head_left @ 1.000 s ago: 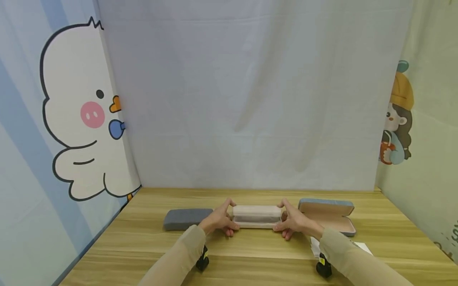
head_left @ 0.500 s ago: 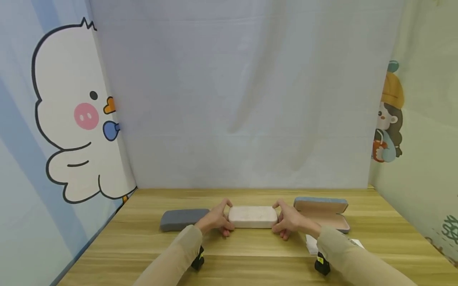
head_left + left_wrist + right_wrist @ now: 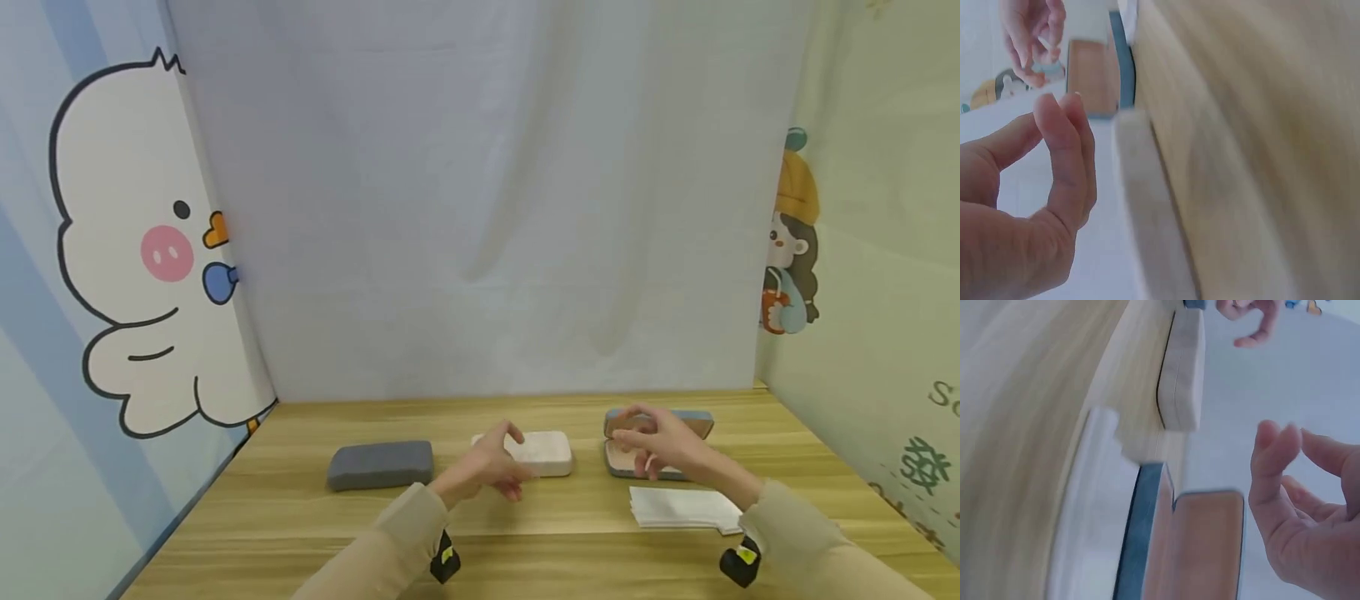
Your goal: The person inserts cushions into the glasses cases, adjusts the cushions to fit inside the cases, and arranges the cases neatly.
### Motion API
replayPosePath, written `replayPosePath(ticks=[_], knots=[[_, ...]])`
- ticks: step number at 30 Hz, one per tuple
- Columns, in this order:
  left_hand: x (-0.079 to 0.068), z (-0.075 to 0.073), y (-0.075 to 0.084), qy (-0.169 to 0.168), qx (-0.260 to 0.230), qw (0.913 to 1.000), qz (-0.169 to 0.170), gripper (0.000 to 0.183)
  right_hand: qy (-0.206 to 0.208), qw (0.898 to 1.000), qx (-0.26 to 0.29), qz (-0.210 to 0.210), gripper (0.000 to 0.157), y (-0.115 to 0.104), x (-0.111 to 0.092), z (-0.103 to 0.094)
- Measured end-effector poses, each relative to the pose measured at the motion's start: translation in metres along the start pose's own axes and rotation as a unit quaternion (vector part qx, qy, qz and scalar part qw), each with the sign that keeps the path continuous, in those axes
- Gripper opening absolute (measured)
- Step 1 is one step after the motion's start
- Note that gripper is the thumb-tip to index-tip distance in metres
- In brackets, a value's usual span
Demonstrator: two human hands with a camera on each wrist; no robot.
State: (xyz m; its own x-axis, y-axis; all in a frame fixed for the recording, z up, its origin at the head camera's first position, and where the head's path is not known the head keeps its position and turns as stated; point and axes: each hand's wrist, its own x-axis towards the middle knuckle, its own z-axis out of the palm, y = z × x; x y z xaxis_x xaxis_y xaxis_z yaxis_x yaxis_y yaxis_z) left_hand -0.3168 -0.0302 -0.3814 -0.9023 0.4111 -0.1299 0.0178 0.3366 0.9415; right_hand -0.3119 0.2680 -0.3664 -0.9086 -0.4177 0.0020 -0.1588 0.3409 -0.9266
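A white glasses case (image 3: 551, 452) lies closed in the middle of the table. My left hand (image 3: 491, 465) hovers in front of its left part with loosely curved fingers; the left wrist view shows nothing between the fingers and a gap to the white case (image 3: 1147, 200). To the right, a blue glasses case (image 3: 696, 423) stands with its lid up and a pinkish-tan lining. Over this case is my right hand (image 3: 667, 442), fingers bent and holding nothing. In the right wrist view the blue case's lining (image 3: 1210, 544) is bare and the hand is apart from it.
At the left lies a closed grey-blue glasses case (image 3: 381, 465). Flat white sheets (image 3: 675, 507), paper or cloth, lie in front of the blue case. A pale curtain (image 3: 465, 208) hangs behind the wooden table (image 3: 555, 550).
The white case, part open a second ago, had its lid down half a second ago. Both hands have since let go; the right moved right over the blue case, the left slightly right.
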Motion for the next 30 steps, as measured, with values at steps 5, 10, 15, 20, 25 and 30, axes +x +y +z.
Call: replayPosePath(ticks=[5,10,15,20,25,30], knots=[[0.006,0.04,-0.001,-0.065,-0.133,0.9869,-0.064,0.044,0.033,0.998,0.022,0.043,0.06,0.018,-0.03,-0.025],[0.012,0.079,-0.005,-0.094,-0.206,0.9687,-0.101,0.027,0.031,0.996,0.025,0.08,0.058,0.039,-0.059,-0.047],[0.018,0.11,-0.003,-0.081,-0.216,0.9679,-0.1,0.008,0.027,0.992,-0.007,0.123,0.051,0.058,-0.081,-0.062],[0.023,0.131,0.0,-0.049,-0.217,0.9677,-0.117,0.012,0.032,0.983,-0.033,0.176,0.037,0.072,-0.096,-0.069],[0.027,0.141,0.005,-0.021,-0.22,0.9664,-0.131,0.02,0.017,0.98,-0.024,0.197,0.027,0.079,-0.101,-0.072],[0.032,0.15,0.006,0.006,-0.223,0.9666,-0.126,0.015,0.018,0.98,-0.021,0.198,0.024,0.085,-0.101,-0.071]])
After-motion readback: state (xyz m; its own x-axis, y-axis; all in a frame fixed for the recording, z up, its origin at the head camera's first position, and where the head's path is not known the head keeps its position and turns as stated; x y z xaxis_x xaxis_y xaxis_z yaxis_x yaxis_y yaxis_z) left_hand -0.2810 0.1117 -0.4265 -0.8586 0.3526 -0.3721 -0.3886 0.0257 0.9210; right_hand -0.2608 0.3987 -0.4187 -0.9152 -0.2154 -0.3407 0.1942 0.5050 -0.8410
